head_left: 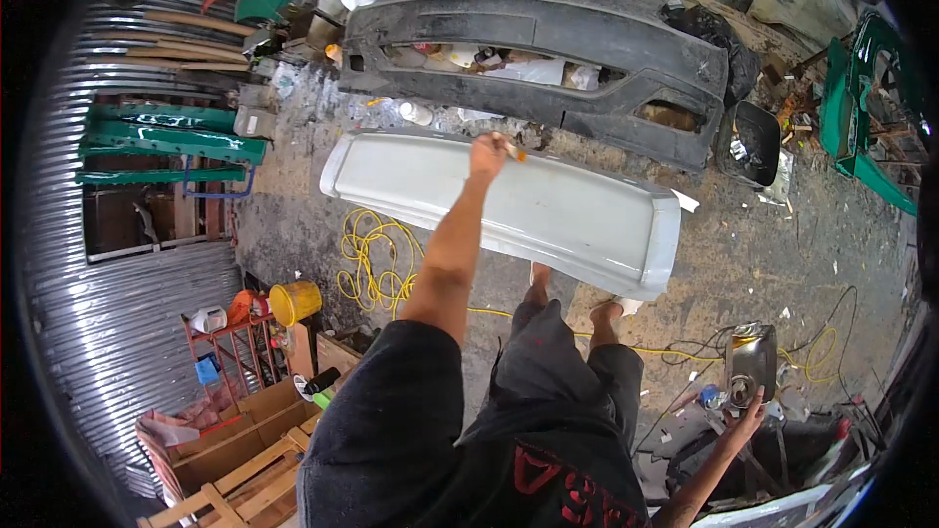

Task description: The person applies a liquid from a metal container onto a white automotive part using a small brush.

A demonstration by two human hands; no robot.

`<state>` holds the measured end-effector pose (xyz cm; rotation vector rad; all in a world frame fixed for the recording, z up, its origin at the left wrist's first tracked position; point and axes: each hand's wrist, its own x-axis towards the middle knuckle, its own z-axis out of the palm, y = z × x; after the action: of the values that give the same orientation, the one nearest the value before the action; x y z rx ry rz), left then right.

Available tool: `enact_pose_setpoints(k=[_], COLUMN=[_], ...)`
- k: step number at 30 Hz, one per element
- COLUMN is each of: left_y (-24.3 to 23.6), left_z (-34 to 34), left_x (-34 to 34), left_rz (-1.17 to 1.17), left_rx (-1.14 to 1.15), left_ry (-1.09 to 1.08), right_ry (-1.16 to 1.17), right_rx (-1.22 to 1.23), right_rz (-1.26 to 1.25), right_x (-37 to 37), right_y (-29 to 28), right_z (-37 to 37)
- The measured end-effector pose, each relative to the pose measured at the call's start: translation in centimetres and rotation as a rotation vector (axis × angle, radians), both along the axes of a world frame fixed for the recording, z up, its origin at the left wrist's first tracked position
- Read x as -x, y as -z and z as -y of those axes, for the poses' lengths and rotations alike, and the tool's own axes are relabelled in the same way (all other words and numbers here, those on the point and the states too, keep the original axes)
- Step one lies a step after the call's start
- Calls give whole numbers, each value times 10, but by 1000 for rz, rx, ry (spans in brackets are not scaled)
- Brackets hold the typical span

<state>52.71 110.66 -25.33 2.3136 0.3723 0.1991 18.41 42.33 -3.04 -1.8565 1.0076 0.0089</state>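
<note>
A long white vehicle panel (548,205) with raised edges lies across the middle, in front of my feet. My left hand (487,156) reaches over its far edge, fingers closed round a small brush-like tool (517,154) with an orange tip. From this view I cannot tell whether the tip touches the panel. Off to the right, low down, my right hand (748,417) grips the near end of a rectangular metal can (751,357). The can has a shiny silver side and a round cap or opening near my fingers.
Beyond the panel lies a large dark bumper (548,34). A black bin (751,142) stands right of it. A yellow hose (377,259) coils left of my legs and runs right along the floor. A yellow bucket (295,303) and cardboard boxes (240,420) stand left.
</note>
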Motion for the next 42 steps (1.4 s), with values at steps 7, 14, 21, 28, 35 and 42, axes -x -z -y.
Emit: enact_pose_setpoints(k=[7,14,21,28,35,42], left_y=[-51,-52,-65,-79,-44,-53], left_z=[-119,-63,146,262,260,282], left_x=[14,-3,-15,-24,-31,-15], left_rz=[-74,-74,143,-24,11,32], left_rx=[-182,-497,-188,18,216,266], left_ry=[-116,293,553,558,316,363], right_ry=[-157,542,616,736,772,734], right_rx=[104,-285,-259,-222,-233,-270], right_rz=[28,156,203,190,192,185], right_x=[4,17,41,93,114,126], right_y=[-14,-26,-56,-62,-61,-58], right_z=[-49,-91,-140,-159,-174,-158])
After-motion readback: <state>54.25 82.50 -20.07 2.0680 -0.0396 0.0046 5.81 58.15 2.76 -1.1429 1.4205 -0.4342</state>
